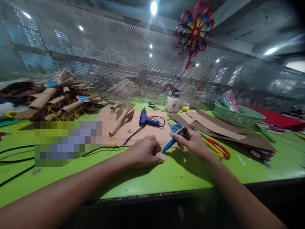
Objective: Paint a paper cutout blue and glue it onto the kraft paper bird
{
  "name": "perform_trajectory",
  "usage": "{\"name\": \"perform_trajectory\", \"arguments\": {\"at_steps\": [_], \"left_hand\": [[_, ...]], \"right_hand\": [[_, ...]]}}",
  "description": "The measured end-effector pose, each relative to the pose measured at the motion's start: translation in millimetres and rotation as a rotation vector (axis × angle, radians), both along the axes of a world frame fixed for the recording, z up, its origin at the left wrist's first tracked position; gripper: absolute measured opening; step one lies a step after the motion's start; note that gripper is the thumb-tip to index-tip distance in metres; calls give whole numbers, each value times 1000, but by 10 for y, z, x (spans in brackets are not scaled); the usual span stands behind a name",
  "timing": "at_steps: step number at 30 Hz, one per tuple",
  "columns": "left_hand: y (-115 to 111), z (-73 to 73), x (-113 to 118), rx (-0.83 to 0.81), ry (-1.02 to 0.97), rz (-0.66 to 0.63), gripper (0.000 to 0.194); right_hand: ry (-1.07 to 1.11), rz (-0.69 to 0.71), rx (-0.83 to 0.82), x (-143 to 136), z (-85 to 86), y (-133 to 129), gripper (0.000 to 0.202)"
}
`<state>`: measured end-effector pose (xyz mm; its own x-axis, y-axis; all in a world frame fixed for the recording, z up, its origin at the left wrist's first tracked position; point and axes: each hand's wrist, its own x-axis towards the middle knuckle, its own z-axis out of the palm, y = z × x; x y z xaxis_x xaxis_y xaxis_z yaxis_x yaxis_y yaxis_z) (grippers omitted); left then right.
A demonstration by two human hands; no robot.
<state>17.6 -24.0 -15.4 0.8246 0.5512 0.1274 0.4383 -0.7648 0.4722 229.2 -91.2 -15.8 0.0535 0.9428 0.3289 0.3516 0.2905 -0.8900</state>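
My right hand (pixel 192 141) is closed around a blue marker (pixel 168 145) with a dark upper end. Its tip points down and left, at the edge of a small piece of brown cardboard (pixel 162 156) with a rounded end. Whether the tip touches it, I cannot tell. My left hand (pixel 144 151) pinches that piece against the green table, fingers curled and thumb along its near side, hiding much of it. Just behind the marker is a small round blue item (pixel 175 128), partly covered by my right hand.
A blue glue gun (pixel 148 119) lies on brown cardboard sheets (pixel 128 128), its black cord trailing left. Rolled brown paper bundles (pixel 51 98) are heaped at left. Red-and-yellow-handled scissors (pixel 218 148), brown strips (pixel 214 125), a white bottle (pixel 172 101) and a green basket (pixel 238 116) stand right.
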Motion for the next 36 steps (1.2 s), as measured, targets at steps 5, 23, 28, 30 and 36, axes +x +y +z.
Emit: {"name": "perform_trajectory", "arguments": {"at_steps": [5,23,28,30,36], "left_hand": [[9,-11,0,-2,-1,3,28],[4,5,12,-9,15,25,30],[2,7,6,-11,10,20,30],[4,5,3,-11,1,18,30],[15,-3,7,-5,-1,3,29]], "right_hand": [[0,-1,10,10,-20,13,28],[-34,3,-8,11,5,-5,29],[-18,10,8,21,-14,-3,28],[-21,9,7,21,-18,-2,28],[8,2,27,-7,9,-23,30]]}}
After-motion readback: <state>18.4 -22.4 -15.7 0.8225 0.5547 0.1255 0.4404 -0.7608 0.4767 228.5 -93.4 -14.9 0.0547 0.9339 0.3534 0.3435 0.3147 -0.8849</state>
